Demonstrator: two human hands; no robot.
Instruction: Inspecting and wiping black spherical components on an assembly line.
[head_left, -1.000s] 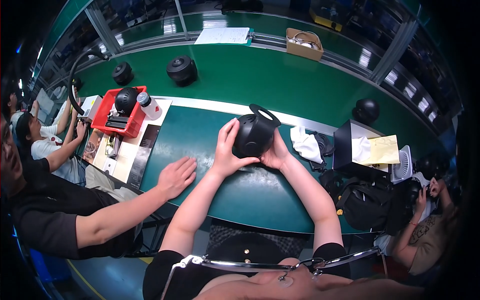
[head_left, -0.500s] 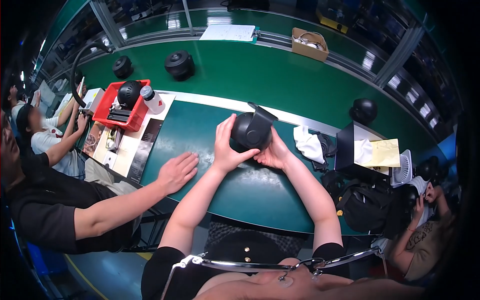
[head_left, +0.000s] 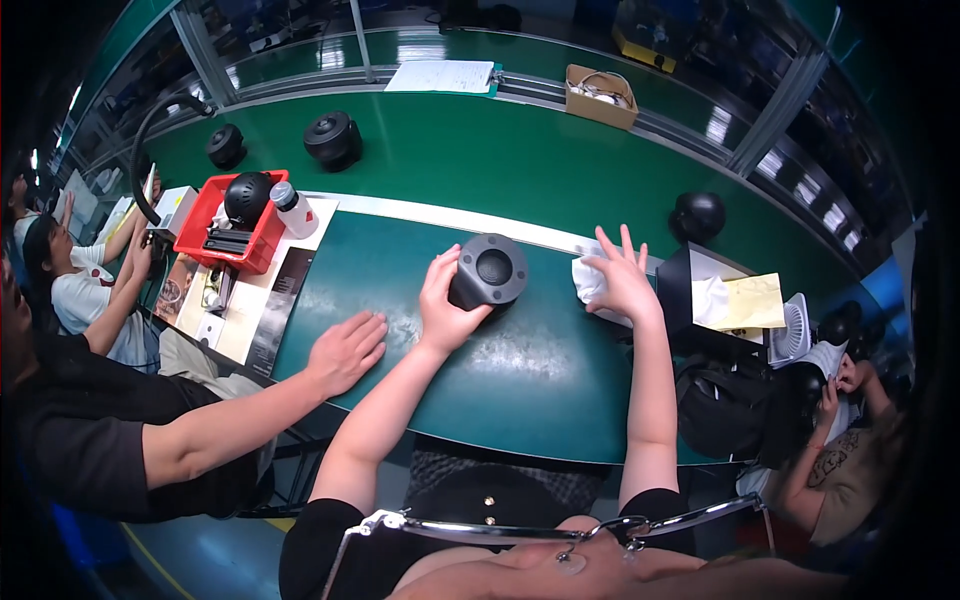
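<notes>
Cylinder: the dark grey cylinder (head_left: 488,271) stands on the green table (head_left: 530,370), straight ahead of me, its round recessed face turned up toward my head.
Left hand: my left hand (head_left: 443,300) wraps the cylinder's left side; the fingers curl round its wall and the thumb presses near the rim, so it is grasped.
Right hand: my right hand (head_left: 622,277) lies to the right of the cylinder, fingers spread flat on a white cloth (head_left: 590,280); they are released, pressing and not clenched on it.
Risk, tipping: I judge the cylinder could tip or roll away toward the far side, since only one hand steadies it, and from one side.
Risk, slipping: the table shines with a scuffed patch just below the cylinder, so the base may slide if I push sideways.
Risk, cloth: with flat fingers the cloth could bunch or drag instead of lifting.
Neighbour: another person's hand (head_left: 348,350) rests flat on the table left of the cylinder, near my left wrist; it could get in the way of a leftward move.
Further left: a red tray (head_left: 200,225) holding a black dome, with a white bottle (head_left: 291,210) beside it.
Beyond the cylinder: black round units on the green belt (head_left: 520,150), a paper sheet and a cardboard box (head_left: 602,96).
Right of the cylinder: a yellow paper (head_left: 752,300) and a black bag (head_left: 730,400).
</notes>
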